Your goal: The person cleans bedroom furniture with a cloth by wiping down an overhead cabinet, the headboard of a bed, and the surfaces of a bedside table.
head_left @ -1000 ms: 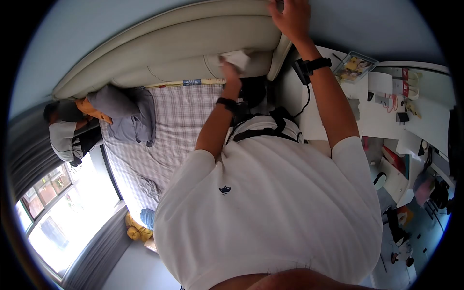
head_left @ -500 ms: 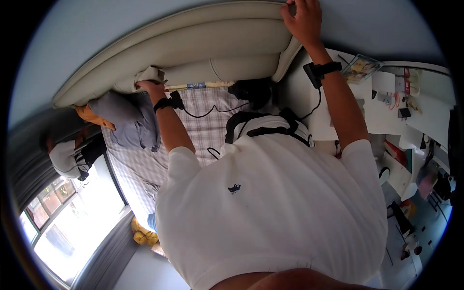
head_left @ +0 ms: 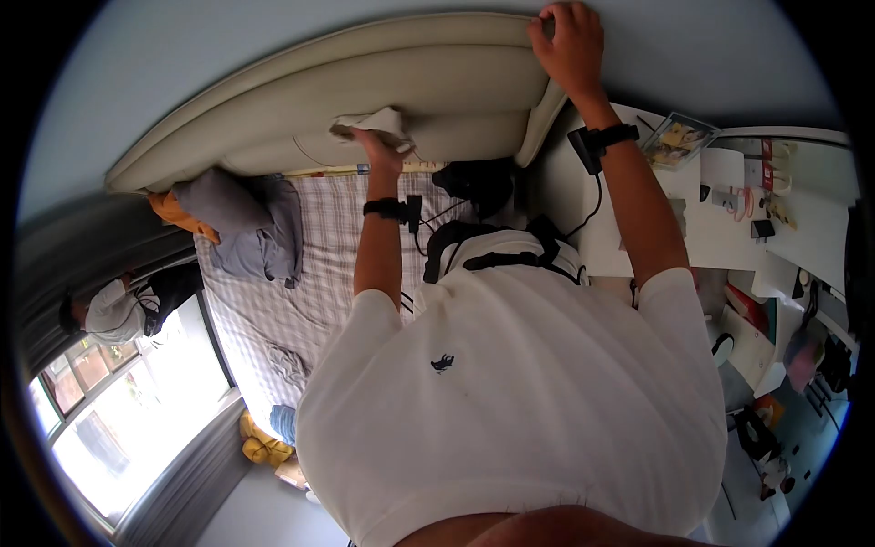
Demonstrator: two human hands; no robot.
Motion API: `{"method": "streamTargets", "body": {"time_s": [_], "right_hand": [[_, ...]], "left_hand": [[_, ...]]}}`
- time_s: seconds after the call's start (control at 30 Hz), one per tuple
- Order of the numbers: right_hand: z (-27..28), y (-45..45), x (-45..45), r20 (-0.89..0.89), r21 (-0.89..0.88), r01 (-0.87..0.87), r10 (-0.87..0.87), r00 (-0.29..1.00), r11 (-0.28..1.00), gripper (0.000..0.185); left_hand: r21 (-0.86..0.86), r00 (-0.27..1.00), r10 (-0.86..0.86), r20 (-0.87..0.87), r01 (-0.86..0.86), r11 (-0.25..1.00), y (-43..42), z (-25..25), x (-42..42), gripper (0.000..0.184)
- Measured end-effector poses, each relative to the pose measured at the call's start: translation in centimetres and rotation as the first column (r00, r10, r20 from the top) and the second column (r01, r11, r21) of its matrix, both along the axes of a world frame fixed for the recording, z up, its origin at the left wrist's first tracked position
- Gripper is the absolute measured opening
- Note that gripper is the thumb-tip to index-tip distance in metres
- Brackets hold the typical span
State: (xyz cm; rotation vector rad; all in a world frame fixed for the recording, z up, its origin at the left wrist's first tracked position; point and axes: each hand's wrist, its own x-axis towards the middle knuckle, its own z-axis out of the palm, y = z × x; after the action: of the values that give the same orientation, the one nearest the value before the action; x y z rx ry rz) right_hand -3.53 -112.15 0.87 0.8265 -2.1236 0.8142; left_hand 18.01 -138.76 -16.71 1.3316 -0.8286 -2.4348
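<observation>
Shifted rightward from beside the pillows, a pale cloth is now held against the lower padded band of the headboard, just right of its middle, by the left hand. A different stretch of the padding is thus covered, and the stretch beside the pillows has been left. The cloth is seen bunched, its folds rising above closed fingers. At the headboard's upper right corner, the right hand is rested with bent fingers; whether the corner is gripped cannot be told. By the window, another person is seen lower and more bent over than a moment earlier.

Counted in view are one cloth, one headboard and two black wristbands, one worn on each wrist. Two grey pillows appear to be piled at the bed's left corner nearest the headboard, with one orange cloth beside them. One plaid sheet is spread over the bed. One dark bundle is set near its right corner, and one framed picture is propped at the wall-side edge of the white worktop.
</observation>
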Motion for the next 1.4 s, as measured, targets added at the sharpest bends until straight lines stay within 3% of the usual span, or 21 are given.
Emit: {"method": "streamTargets", "body": {"time_s": [0.1, 0.17, 0.23, 0.3, 0.37, 0.43, 0.47, 0.5, 0.57, 0.63, 0.67, 0.73, 0.77, 0.83, 0.9, 1.03, 1.1, 1.17, 1.2, 1.27, 1.4], "right_hand": [[-0.1, 0.1, 0.0, 0.022, -0.001, -0.008, 0.008, 1.000, 1.000, 0.018], [-0.1, 0.3, 0.1, 0.025, 0.006, -0.015, 0.014, 1.000, 1.000, 0.017], [0.1, 0.3, 0.1, 0.041, 0.012, -0.029, 0.029, 0.999, 1.000, 0.016], [-0.7, 0.9, -0.1, 0.065, 0.032, -0.050, 0.047, 0.997, 0.998, 0.016], [-2.1, 0.8, -1.5, -0.051, 0.059, -0.021, 0.024, 0.998, 0.998, 0.013], [-1.9, 0.6, -1.5, -0.075, 0.022, -0.020, 0.021, 0.997, 1.000, 0.013], [-1.8, 0.5, -1.3, -0.089, -0.011, -0.026, 0.025, 0.996, 1.000, 0.013], [-1.7, 0.5, -1.1, -0.089, -0.016, -0.024, 0.023, 0.996, 1.000, 0.013], [-1.4, 0.4, -0.9, -0.059, 0.009, 0.016, -0.015, 0.998, 1.000, 0.012], [-2.6, 0.4, -1.5, -0.089, 0.011, 0.044, -0.043, 0.995, 0.999, 0.013], [-3.0, 0.4, -1.8, -0.118, 0.019, 0.071, -0.068, 0.991, 0.997, 0.013], [-3.1, 0.3, -1.8, -0.135, 0.037, 0.087, -0.081, 0.987, 0.996, 0.013], [-3.1, 0.2, -1.7, -0.153, 0.057, 0.099, -0.089, 0.984, 0.993, 0.013], [-2.2, 0.0, -1.1, -0.148, 0.070, 0.101, -0.090, 0.985, 0.992, 0.014], [-1.7, -0.2, -0.7, -0.140, 0.089, 0.091, -0.078, 0.987, 0.992, 0.015], [-2.5, -0.1, -1.4, -0.200, 0.145, 0.132, -0.102, 0.975, 0.981, 0.014], [-3.1, -0.1, -1.8, -0.232, 0.183, 0.191, -0.147, 0.962, 0.964, 0.014], [-3.0, 0.2, -1.5, -0.247, 0.190, 0.168, -0.118, 0.962, 0.967, 0.014], [-2.9, 0.4, -1.2, -0.251, 0.200, 0.176, -0.123, 0.960, 0.964, 0.014], [-2.8, 0.5, -1.0, -0.163, 0.154, 0.102, -0.077, 0.984, 0.983, 0.014], [-3.2, 0.6, -1.2, -0.163, 0.089, 0.097, -0.081, 0.983, 0.991, 0.014]], "left_hand": [[-0.116, 0.987, -0.156, -0.028, 0.152, 0.982, 2.4, 2.2, 0.7, 0.096], [-0.189, 0.993, -0.118, -0.020, 0.112, 0.976, 1.4, 2.4, 1.7, 0.088], [-0.450, 0.936, 0.014, -0.352, -0.182, 0.874, -3.3, 0.8, 2.3, 0.077], [-0.535, 0.951, 0.228, -0.207, -0.305, 0.788, -6.8, 5.2, 3.2, 0.067], [-0.780, 0.850, 0.521, -0.075, -0.376, 0.500, -12.5, 6.8, 3.2, 0.060], [-0.958, 0.852, 0.510, -0.119, -0.233, 0.167, -14.8, 10.7, 3.8, 0.057], [-0.958, 0.854, 0.506, -0.121, -0.234, 0.165, -17.9, 10.5, 4.4, 0.057], [-0.984, 0.879, 0.473, 0.053, -0.034, 0.174, -22.0, 9.7, 5.1, 0.054], [-0.972, 0.870, 0.439, 0.224, 0.166, 0.166, -23.8, 9.4, 3.9, 0.052], [-0.952, 0.870, 0.443, 0.217, 0.289, -0.102, -19.7, 10.5, 1.0, 0.048], [-0.952, 0.872, 0.441, 0.215, 0.288, -0.106, -18.0, 11.1, 0.0, 0.048], [-0.838, 0.846, 0.501, 0.181, 0.399, -0.372, -14.7, 12.0, -1.6, 0.048], [-0.838, 0.846, 0.502, 0.181, 0.400, -0.372, -13.8, 12.1, -2.1, 0.048], [-0.573, 0.846, 0.436, 0.306, 0.530, -0.626, -12.3, 12.1, -3.1, 0.049], [-0.315, 0.772, 0.444, 0.454, 0.606, -0.731, -9.5, 11.8, -4.4, 0.049], [-0.679, 0.884, 0.091, 0.459, 0.415, -0.605, 2.9, 14.9, -6.9, 0.047], [-0.743, 0.886, -0.045, 0.461, 0.358, -0.565, 8.7, 15.8, -8.0, 0.044], [-0.690, 0.917, -0.154, 0.367, 0.157, -0.707, 12.9, 14.3, -9.0, 0.037], [-0.697, 0.917, -0.166, 0.362, 0.149, -0.701, 14.3, 13.9, -8.8, 0.037], [-0.819, 0.888, -0.246, 0.388, 0.210, -0.534, 16.5, 13.5, -8.0, 0.034], [-0.837, 0.879, -0.259, 0.400, 0.236, -0.493, 15.1, 13.9, -6.5, 0.038]]}}
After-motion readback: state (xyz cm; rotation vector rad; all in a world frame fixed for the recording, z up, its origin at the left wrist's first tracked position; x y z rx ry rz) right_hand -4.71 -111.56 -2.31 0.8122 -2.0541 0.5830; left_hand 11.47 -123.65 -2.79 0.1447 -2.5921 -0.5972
